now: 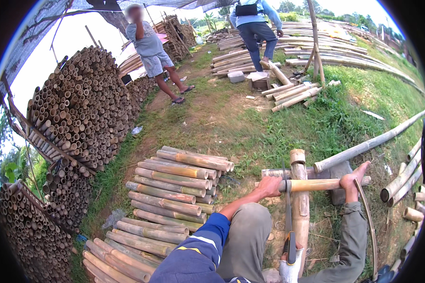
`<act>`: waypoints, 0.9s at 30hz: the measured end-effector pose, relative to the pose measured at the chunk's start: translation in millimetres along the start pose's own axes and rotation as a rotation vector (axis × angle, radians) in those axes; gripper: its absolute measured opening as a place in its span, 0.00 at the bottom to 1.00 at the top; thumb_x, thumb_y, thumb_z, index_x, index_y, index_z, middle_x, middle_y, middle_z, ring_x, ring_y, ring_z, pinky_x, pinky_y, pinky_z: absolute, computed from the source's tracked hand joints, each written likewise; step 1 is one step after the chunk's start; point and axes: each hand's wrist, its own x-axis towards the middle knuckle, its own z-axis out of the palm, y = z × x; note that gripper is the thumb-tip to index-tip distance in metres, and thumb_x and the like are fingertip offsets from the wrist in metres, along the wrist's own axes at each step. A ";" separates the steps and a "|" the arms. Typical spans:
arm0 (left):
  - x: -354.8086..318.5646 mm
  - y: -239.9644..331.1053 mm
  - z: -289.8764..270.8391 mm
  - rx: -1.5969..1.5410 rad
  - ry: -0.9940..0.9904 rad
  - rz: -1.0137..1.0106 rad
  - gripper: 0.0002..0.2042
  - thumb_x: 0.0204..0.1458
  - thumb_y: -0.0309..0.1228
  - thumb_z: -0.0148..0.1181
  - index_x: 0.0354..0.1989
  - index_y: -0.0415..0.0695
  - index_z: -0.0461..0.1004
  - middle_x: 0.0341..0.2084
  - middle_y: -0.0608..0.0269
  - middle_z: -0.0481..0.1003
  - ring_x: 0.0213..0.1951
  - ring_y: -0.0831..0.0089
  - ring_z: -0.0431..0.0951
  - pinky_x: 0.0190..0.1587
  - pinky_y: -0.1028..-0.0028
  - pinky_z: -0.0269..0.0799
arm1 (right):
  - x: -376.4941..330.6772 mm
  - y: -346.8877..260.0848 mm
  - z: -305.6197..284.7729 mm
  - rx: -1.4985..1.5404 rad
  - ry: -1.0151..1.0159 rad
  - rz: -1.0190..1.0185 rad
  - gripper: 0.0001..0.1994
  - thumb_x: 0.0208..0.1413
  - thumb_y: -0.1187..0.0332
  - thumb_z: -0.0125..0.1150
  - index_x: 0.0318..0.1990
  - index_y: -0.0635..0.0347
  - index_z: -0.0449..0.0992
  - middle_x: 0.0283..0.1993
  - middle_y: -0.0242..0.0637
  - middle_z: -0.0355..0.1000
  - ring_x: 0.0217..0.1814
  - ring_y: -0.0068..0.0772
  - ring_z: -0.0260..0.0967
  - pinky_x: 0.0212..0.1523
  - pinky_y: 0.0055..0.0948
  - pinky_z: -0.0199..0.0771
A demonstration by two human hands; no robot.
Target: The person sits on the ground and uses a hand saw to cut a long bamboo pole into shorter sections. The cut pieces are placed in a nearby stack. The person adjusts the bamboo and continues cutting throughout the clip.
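A bamboo pole (316, 185) lies crosswise before me over a thicker upright-running bamboo post (300, 212). My left hand (269, 187), bare, is wrapped round the pole's left end. My right hand (290, 269), in a white glove, grips a hand saw (288, 212) by its black and orange handle. The saw's long blade points away from me and crosses the pole just right of my left hand. My bare right foot (352, 181) presses on the pole's right part. How deep the blade sits cannot be seen.
Cut bamboo pieces (170, 188) lie in rows at my left. Tall bamboo stacks (80, 108) stand beyond them. A long pole (373, 141) slants at right, near a grey block (340, 188). One person (151, 47) stands far left; another (255, 28) is beside poles ahead.
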 end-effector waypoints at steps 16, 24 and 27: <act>2.0 11.2 -3.7 0.033 -0.004 0.033 0.24 0.40 0.38 0.74 0.45 0.40 0.77 0.35 0.42 0.84 0.40 0.42 0.85 0.44 0.49 0.81 | 45.3 27.0 17.2 0.101 -0.001 0.058 0.30 0.52 0.85 0.54 0.67 0.63 0.66 0.56 0.40 0.69 0.55 0.33 0.69 0.61 0.29 0.69; 6.7 -30.1 -9.3 0.015 -0.192 0.154 0.37 0.40 0.53 0.77 0.53 0.39 0.75 0.45 0.39 0.82 0.51 0.45 0.83 0.53 0.50 0.78 | 24.0 30.9 30.6 0.061 -0.045 0.030 0.28 0.57 0.83 0.57 0.67 0.61 0.65 0.59 0.42 0.69 0.60 0.35 0.69 0.64 0.33 0.69; 22.3 -33.6 -37.6 0.060 -0.399 0.164 0.47 0.38 0.61 0.79 0.63 0.41 0.74 0.54 0.40 0.80 0.58 0.48 0.80 0.59 0.53 0.77 | 23.9 34.2 29.4 0.045 -0.018 0.017 0.28 0.59 0.81 0.58 0.67 0.61 0.65 0.58 0.41 0.69 0.59 0.34 0.69 0.62 0.31 0.70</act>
